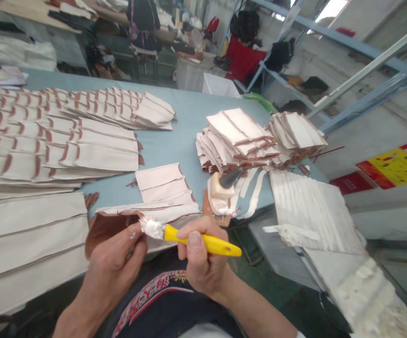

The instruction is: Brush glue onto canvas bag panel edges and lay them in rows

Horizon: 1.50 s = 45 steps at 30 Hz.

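In my right hand (pixel 203 253) is a brush with a yellow handle (pixel 221 245). Its bristles (pixel 151 227) are coated in white paste and touch the edge of a sewn leather piece, cream outside and brown inside (pixel 108 227). My left hand (pixel 119 258) pinches that edge just beside the bristles. The piece lies at the near edge of the table, folded partly open. Behind it is a flat cream panel with seam lines (pixel 163 183). A small pale container with a black cone-shaped top (pixel 223 190) stands to the right of the panel.
Rows of overlapping cream pieces (pixel 62 145) cover the left of the blue table (pixel 168 145). Stacked cream pieces (pixel 237 138) sit at the back right. White strips lie on a board (pixel 316 211) at the right. A blue metal rack (pixel 369 94) rises behind.
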Each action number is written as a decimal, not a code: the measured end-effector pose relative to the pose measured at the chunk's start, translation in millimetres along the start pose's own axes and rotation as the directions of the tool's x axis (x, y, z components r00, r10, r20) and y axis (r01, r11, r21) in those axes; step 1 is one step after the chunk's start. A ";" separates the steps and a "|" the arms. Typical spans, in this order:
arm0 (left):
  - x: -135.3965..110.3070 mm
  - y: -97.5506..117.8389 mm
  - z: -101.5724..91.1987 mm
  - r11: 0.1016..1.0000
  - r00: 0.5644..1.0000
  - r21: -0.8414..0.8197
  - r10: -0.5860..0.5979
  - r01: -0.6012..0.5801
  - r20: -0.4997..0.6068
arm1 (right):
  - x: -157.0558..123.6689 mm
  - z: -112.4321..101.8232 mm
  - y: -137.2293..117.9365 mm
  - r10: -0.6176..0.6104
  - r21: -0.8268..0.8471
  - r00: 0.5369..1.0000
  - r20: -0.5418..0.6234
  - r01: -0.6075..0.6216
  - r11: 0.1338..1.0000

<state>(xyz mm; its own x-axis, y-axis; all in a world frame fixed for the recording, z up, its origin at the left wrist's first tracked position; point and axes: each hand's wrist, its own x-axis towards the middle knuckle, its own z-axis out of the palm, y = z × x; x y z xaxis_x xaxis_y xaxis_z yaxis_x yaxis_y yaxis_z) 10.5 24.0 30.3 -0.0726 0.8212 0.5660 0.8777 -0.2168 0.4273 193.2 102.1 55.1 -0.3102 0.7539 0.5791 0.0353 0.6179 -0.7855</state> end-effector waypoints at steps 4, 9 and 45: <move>0.0 -4.2 -3.7 1.000 1.000 -0.018 0.009 -0.009 0.013 | 12.1 3.2 14.3 -0.162 0.027 0.982 0.099 0.160 0.987; -2.2 -7.7 -8.8 0.991 0.998 -0.129 -0.040 0.046 0.047 | 35.4 -4.9 26.7 -0.641 0.161 0.690 0.336 0.629 0.761; -5.8 -2.3 -15.1 0.710 0.749 -0.262 -0.656 0.653 0.090 | 47.1 24.2 33.1 0.761 0.662 0.580 0.292 -0.697 0.277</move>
<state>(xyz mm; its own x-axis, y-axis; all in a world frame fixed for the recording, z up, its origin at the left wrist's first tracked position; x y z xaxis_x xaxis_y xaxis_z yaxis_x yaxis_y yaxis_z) 1.7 11.8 36.7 -0.5878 0.8050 0.0803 0.4518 0.2443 0.8580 156.8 152.6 51.0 -0.4306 0.8418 -0.3255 -0.4026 -0.5019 -0.7655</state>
